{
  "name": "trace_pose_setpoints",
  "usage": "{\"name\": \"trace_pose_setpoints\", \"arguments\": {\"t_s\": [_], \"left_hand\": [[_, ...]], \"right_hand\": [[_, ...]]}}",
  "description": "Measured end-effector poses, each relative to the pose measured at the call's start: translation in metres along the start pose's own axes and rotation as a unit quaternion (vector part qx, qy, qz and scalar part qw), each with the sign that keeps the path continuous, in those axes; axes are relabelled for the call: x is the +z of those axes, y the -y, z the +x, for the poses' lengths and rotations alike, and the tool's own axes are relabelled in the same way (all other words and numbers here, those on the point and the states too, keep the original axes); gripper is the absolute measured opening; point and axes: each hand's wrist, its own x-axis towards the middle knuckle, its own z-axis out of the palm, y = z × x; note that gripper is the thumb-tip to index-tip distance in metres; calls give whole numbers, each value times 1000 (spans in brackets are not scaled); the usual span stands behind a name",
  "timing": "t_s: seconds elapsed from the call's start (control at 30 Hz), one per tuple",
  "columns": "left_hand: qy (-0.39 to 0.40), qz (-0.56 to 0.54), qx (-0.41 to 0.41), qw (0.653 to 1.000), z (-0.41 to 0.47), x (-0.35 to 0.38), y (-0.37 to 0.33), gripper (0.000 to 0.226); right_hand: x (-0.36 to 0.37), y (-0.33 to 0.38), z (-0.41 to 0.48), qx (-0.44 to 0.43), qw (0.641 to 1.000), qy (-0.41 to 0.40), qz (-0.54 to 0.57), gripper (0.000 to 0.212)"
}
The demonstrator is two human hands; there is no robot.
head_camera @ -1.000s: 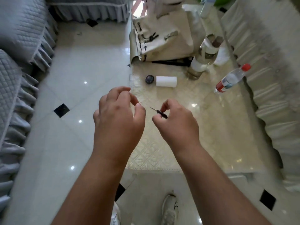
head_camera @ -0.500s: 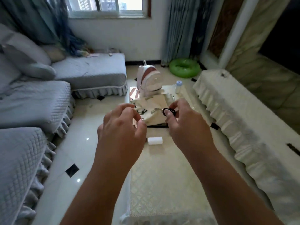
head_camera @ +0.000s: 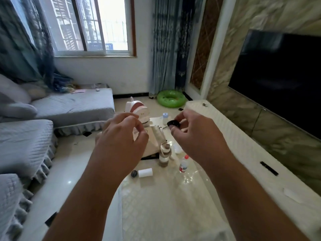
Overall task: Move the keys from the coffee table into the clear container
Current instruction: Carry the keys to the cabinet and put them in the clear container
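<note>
A black TV (head_camera: 281,80) fills the right wall, and grey sofas (head_camera: 26,145) line the left side, under a window (head_camera: 97,26) on the far wall. A long cabinet (head_camera: 243,145) draped in white cloth runs below the TV. The table (head_camera: 165,206), under a pale patterned cover, stretches from the near edge toward the far end of the room.

A green swim ring (head_camera: 172,104) lies on the far floor. At the table's far end stands a pink and white backpack (head_camera: 140,110), with a beige bag (head_camera: 152,143) just nearer. Nearer than the bag stand a wrapped bottle (head_camera: 164,157) and, right of it, a water bottle (head_camera: 183,164) with a red cap. A white roll (head_camera: 145,172) lies left of them, touching a small dark disc (head_camera: 133,173).

Both hands are raised above the table, side by side and apart. The left hand (head_camera: 119,141) has its fingers curled, thumb against forefinger. The right hand (head_camera: 198,136) is curled too, its thumb and forefinger clamped on the black head of the key (head_camera: 173,123).

The key is off the table, up at the right hand's fingertips, on the side facing the left hand. Its thin blade points left across the gap. A faint wire ring (head_camera: 146,131) shows at the left hand's pinched fingertips; it is too small to tell whether it joins the blade.
</note>
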Motion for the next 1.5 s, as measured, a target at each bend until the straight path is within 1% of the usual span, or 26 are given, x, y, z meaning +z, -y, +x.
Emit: {"name": "trace_pose_setpoints", "arguments": {"t_s": [0.13, 0.27, 0.43, 0.7, 0.83, 0.9, 1.07, 1.2, 1.37, 1.5], "left_hand": [[26, -22, 31, 999, -11, 2, -13, 11], [66, -51, 79, 993, -20, 2, -26, 14], [93, -83, 143, 982, -26, 0, -46, 27], [182, -114, 205, 955, -60, 29, -67, 10], [231, -128, 251, 931, -77, 46, -89, 14], [245, -135, 268, 922, -85, 56, -105, 12], [269, -142, 306, 902, -109, 87, -150, 4], [295, -141, 325, 887, -125, 116, -190, 3], [316, -129, 339, 877, -141, 157, -251, 3], [324, -127, 343, 872, -146, 190, -303, 3]], "right_hand": [[-20, 1, -24, 38, 999, -19, -6, 24], [-36, 2, -54, 99, 993, -59, -34, 17], [-58, 3, -93, 153, 979, -118, -63, 19], [-70, -11, -173, 245, 948, -167, -112, 18], [-83, -27, -212, 294, 929, -184, -126, 18], [-91, -35, -230, 315, 921, -188, -132, 17], [-114, -61, -268, 373, 896, -191, -149, 15], [-137, -94, -292, 406, 880, -188, -156, 14], [-174, -152, -314, 438, 868, -179, -148, 13], [-208, -202, -320, 440, 870, -171, -144, 13]]}}
